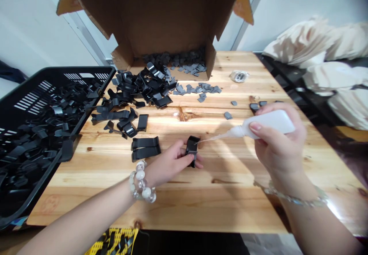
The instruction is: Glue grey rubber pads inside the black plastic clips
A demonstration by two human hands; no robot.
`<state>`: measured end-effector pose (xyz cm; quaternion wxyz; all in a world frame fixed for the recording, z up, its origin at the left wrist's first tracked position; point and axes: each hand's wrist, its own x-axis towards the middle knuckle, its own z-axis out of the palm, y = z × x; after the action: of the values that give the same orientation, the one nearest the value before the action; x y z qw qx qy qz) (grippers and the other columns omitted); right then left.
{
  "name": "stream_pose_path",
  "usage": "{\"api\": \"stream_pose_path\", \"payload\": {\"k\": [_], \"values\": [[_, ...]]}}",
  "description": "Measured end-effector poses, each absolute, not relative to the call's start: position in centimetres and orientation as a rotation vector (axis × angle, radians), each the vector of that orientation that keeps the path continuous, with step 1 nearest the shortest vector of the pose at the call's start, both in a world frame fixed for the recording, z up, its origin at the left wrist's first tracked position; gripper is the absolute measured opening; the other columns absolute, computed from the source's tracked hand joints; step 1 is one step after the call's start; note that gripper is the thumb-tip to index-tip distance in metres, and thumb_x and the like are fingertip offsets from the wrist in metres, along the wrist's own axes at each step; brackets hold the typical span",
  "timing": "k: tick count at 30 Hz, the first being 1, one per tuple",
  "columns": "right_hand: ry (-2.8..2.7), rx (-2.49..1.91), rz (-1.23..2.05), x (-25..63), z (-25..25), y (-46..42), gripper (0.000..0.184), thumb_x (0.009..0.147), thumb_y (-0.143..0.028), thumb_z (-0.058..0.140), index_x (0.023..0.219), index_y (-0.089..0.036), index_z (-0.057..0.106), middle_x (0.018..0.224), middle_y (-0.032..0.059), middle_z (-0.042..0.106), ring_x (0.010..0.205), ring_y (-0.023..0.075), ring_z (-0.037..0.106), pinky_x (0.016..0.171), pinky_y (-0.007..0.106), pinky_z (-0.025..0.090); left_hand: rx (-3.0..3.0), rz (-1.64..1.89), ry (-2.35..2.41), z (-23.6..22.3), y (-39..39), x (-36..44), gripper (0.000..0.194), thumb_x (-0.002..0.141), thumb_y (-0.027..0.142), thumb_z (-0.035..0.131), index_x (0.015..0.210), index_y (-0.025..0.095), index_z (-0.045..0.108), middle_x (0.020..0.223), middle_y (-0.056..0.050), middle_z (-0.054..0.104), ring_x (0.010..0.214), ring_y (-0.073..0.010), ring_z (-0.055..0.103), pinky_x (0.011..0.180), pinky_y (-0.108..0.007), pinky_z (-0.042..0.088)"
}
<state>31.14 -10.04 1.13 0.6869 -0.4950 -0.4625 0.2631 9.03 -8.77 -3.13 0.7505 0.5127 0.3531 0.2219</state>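
Note:
My left hand (172,159) is closed on a curved black clip (192,144), held between thumb and fingers just over the wooden table. In my right hand (276,144) is a white squeeze bottle (268,125) with a long thin nozzle. The bottle lies tilted sideways, and its nozzle tip points left, at or very near the clip's upper edge; whether they touch I cannot tell. Two black clips (145,147) lie side by side left of my left hand. Small grey pads (228,115) rest on the table beyond the nozzle.
A black basket (54,69) full of black clips stands at the left. At the back, an open cardboard box (172,17) holds grey pads, with a pile of clips (140,86) before it. A roll of clear tape (239,76) sits behind; stacked cream cloth (327,71) is at the right.

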Motion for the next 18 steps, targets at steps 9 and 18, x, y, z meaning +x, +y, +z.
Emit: {"api": "stream_pose_path", "payload": {"k": [9,18], "values": [[-1.066,-1.117,0.568,31.4,0.7,-10.0,0.021,0.060,-0.021,0.077,0.075,-0.026,0.064,0.081,0.0014,0.057,0.062,0.0156,0.044,0.051,0.030,0.028,1.107,0.460,0.789,-2.9,-8.8,9.2,0.030,0.088,0.024,0.057,0.113,0.013,0.045,0.101,-0.012,0.069,0.086,-0.0184,0.070,0.087,-0.035,0.048],[-1.097,-0.995,0.456,32.1,0.2,-9.6,0.024,0.059,-0.015,0.077,0.079,-0.022,0.065,0.080,0.0000,0.058,0.064,0.0126,0.048,0.051,0.025,0.032,0.954,0.447,0.816,-2.8,-8.8,9.1,0.035,0.084,0.025,0.061,0.112,0.012,0.046,0.098,-0.012,0.067,0.084,-0.0202,0.069,0.081,-0.038,0.052]]}}
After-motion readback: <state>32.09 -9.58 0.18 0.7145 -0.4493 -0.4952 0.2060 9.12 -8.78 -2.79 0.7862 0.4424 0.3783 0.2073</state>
